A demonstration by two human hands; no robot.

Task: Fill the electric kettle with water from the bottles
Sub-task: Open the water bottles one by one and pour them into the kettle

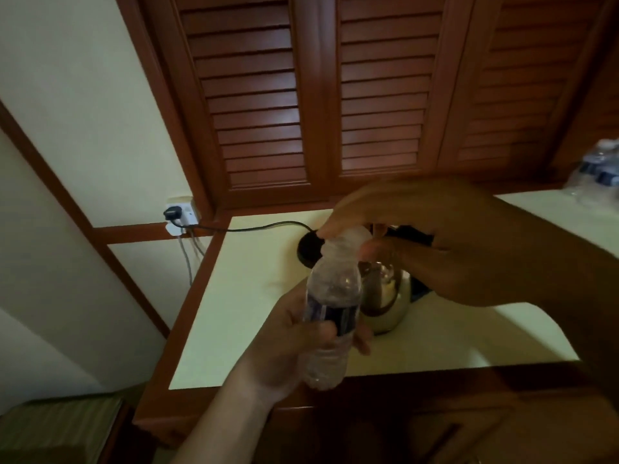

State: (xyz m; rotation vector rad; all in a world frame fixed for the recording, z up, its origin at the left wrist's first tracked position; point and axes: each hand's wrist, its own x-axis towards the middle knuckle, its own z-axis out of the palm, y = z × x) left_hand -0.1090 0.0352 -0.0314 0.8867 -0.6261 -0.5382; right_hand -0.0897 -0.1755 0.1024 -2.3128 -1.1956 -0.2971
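Observation:
A small clear water bottle [331,309] with a dark blue label is held upright in front of me, above the pale counter [248,296]. My left hand [288,343] grips its lower body. My right hand [435,242] comes over from the right, its fingertips closed on the bottle's white cap [348,241]. Behind the bottle stands the shiny metal electric kettle [385,306], partly hidden by the bottle and my right hand. Its round black base [310,249] lies on the counter further back.
A black cord [261,226] runs from the base to a plug in the wall socket [179,216] at the left. Several more wrapped water bottles [599,172] stand at the counter's far right. Brown louvred doors [335,95] rise behind the counter.

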